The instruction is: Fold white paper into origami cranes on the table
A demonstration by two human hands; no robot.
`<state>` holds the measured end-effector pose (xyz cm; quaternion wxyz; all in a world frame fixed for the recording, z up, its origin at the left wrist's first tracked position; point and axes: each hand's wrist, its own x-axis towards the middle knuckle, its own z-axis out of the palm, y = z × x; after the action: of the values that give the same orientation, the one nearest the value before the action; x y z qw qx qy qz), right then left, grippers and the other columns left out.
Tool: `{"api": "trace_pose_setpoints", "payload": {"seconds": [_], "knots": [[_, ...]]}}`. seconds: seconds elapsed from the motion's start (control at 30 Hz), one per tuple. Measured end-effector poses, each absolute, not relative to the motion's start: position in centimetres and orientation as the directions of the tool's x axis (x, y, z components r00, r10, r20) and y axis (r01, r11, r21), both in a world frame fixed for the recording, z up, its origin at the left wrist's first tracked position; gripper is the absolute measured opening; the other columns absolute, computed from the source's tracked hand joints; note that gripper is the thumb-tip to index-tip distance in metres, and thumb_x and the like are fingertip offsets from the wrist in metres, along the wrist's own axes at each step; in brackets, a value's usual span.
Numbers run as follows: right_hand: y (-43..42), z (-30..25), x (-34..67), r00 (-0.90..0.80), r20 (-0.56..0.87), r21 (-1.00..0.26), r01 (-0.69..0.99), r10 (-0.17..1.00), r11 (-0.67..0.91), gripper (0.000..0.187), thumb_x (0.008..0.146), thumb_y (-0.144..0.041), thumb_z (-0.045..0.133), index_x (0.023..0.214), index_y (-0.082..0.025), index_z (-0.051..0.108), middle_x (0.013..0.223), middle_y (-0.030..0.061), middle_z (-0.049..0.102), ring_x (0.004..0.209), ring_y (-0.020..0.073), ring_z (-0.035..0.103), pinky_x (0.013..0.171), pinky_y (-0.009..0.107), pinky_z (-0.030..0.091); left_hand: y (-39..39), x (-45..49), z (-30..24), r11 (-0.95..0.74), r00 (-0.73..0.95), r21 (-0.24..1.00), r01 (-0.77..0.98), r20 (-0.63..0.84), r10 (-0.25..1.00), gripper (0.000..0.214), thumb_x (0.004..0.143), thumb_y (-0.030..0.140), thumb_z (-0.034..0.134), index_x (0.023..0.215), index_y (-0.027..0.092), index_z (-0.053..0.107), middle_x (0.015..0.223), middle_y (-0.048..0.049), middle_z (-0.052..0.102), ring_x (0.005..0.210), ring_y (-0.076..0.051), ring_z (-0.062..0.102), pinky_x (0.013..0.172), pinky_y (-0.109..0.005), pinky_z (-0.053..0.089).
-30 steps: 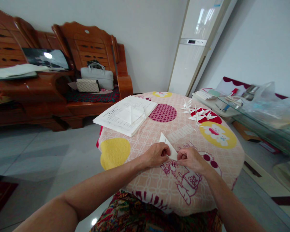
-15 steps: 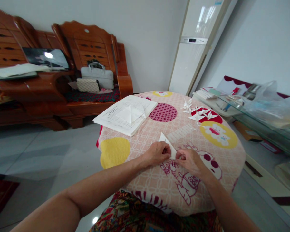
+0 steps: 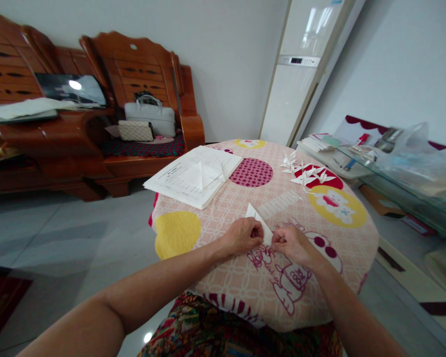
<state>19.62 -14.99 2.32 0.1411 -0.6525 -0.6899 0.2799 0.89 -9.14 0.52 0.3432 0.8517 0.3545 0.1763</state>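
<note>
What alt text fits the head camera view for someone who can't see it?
A left hand and a right hand pinch a folded white paper on a round table with a patterned cloth. Farther back lie paper cranes and a stack of printed sheets.

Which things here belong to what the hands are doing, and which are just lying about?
In use: white folded paper triangle, pinched by left hand and right hand; small white folded paper cranes; stack of white printed sheets.
Lying about: grey handbag, cream quilted pouch, tall white air conditioner.
</note>
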Motion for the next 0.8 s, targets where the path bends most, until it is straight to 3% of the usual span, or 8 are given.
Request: {"api": "trace_pose_setpoints", "payload": {"seconds": [0.37, 0.8], "knots": [[-14.56, 3.19, 19.77, -0.132, -0.269, -0.508, 0.861, 0.954, -0.024, 0.009, 0.072, -0.015, 0.061, 0.065, -0.014, 0.067, 0.062, 0.0022, 0.066, 0.061, 0.0149, 0.06, 0.054, 0.022, 0.035, -9.02, 1.38, 0.33, -0.522, 0.657, 0.649, 0.554, 0.045, 0.752, 0.01, 0.07, 0.025, 0.059, 0.071, 0.017, 0.066, 0.072, -0.0009, 0.062, 0.063, -0.013, 0.054, 0.058, -0.023, 0.037], [-15.11, 2.48, 20.31, -0.157, -0.228, -0.471, 0.881, 0.961, 0.033, 0.011, 0.074, -0.014, 0.056, 0.064, -0.016, 0.06, 0.063, 0.0024, 0.064, 0.06, 0.0147, 0.056, 0.054, 0.023, 0.032, -9.28, 1.81, 0.7, -0.53, 0.634, 0.569, 0.629, 0.019, 0.773, 0.014, 0.071, 0.031, 0.061, 0.07, 0.018, 0.065, 0.072, -0.0004, 0.063, 0.064, -0.013, 0.053, 0.057, -0.024, 0.034]]}}
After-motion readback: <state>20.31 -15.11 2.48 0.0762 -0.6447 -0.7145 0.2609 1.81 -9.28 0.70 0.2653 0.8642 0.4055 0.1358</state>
